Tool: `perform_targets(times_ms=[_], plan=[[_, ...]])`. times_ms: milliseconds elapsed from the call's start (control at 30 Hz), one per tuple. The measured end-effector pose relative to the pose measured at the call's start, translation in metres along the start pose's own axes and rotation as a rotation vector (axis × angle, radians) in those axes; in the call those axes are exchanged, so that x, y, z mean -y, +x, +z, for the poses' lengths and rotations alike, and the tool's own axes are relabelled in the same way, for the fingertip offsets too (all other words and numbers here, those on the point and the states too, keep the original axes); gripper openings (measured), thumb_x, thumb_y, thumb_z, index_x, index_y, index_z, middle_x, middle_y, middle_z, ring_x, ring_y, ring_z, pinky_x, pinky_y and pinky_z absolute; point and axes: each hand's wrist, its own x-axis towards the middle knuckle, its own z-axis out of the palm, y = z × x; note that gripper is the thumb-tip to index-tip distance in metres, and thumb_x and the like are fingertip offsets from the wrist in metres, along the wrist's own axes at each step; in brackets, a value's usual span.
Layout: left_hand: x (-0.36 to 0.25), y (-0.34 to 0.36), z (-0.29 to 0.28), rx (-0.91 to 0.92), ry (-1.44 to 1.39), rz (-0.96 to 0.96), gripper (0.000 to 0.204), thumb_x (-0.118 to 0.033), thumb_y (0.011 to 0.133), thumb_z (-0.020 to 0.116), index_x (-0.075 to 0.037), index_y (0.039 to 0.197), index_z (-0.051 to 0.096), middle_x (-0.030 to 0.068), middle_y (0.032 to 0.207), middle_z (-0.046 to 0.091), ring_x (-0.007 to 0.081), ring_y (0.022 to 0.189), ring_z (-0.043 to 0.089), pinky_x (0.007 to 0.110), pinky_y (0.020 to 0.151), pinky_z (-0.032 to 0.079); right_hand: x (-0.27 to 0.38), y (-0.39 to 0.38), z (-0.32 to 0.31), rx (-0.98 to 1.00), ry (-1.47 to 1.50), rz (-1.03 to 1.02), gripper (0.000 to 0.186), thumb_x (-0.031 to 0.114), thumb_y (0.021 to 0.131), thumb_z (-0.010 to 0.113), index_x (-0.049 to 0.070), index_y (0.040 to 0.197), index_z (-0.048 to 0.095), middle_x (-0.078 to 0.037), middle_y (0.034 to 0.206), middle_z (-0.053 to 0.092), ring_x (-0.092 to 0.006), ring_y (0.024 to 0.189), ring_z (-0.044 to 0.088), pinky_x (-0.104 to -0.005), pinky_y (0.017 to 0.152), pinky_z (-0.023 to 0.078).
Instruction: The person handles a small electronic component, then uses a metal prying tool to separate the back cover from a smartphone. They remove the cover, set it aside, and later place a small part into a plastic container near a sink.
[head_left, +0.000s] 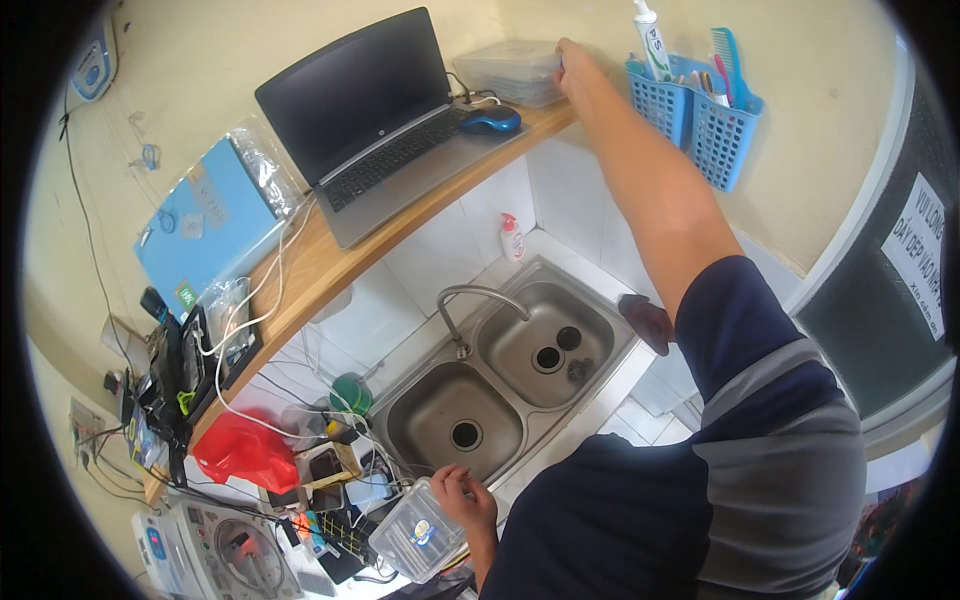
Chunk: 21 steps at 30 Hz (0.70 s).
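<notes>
On the wooden shelf's far end, a stack of clear plastic boxes [510, 72] lies against the wall. My right arm is stretched up to it, and my right hand [572, 68] is closed on the right end of a box there; some fingers are hidden. Low in the middle, my left hand [464, 498] has loosely bent fingers, slightly apart, with nothing visible in them. Beside it, close to the fingers, is a clear lidded plastic box [418, 532] with a small sticker.
An open laptop [385, 150] with a blue mouse [491, 119] stands on the shelf [300, 275]. Blue baskets [727, 140] hang right of my arm. Below are a double steel sink [455, 410], a soap bottle [512, 238], a red bag [245, 452] and tangled cables.
</notes>
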Motion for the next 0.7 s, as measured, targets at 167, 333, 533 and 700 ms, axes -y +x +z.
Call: perform_targets(times_ms=[167,333,533,700], plan=[[0.002,-0.010,-0.010,0.022,-0.022,0.002,0.019,0.012,0.083,0.061,-0.002,0.096,0.064,0.0184,0.103,0.063,0.0372,0.097,0.062,0.044,0.084,0.051,0.044,-0.040,0.020,-0.025,0.129,-0.154,0.043,0.019,0.075,0.090,-0.007,0.101,0.067,-0.016,0.095,0.070,-0.0232,0.070,0.064,-0.0381,0.056,0.055],[0.008,-0.014,-0.036,-0.020,0.010,-0.004,0.020,0.011,0.084,0.063,-0.003,0.097,0.066,0.0188,0.102,0.065,0.0384,0.095,0.064,0.045,0.083,0.053,0.068,-0.072,0.014,0.083,0.088,-0.404,0.046,0.033,0.092,0.081,-0.006,0.113,0.067,-0.012,0.096,0.069,-0.0209,0.071,0.062,-0.0406,0.069,0.055],[0.031,-0.010,-0.098,-0.194,0.052,-0.100,0.017,0.013,0.087,0.059,0.000,0.097,0.064,0.0177,0.092,0.067,0.0385,0.088,0.063,0.044,0.084,0.052,0.045,-0.176,-0.147,0.656,0.208,-0.418,0.024,0.017,0.099,0.074,-0.001,0.114,0.070,-0.011,0.108,0.070,-0.0236,0.093,0.067,-0.0352,0.078,0.056],[0.056,-0.031,-0.180,-0.425,-0.303,-0.569,0.006,0.000,0.100,0.060,-0.001,0.105,0.064,0.0087,0.097,0.068,0.0202,0.092,0.064,0.033,0.089,0.052,-0.054,-0.309,-0.257,0.476,-0.127,0.064,0.039,0.023,0.095,0.073,0.005,0.129,0.064,-0.007,0.120,0.068,-0.0223,0.110,0.065,-0.0409,0.096,0.055]])
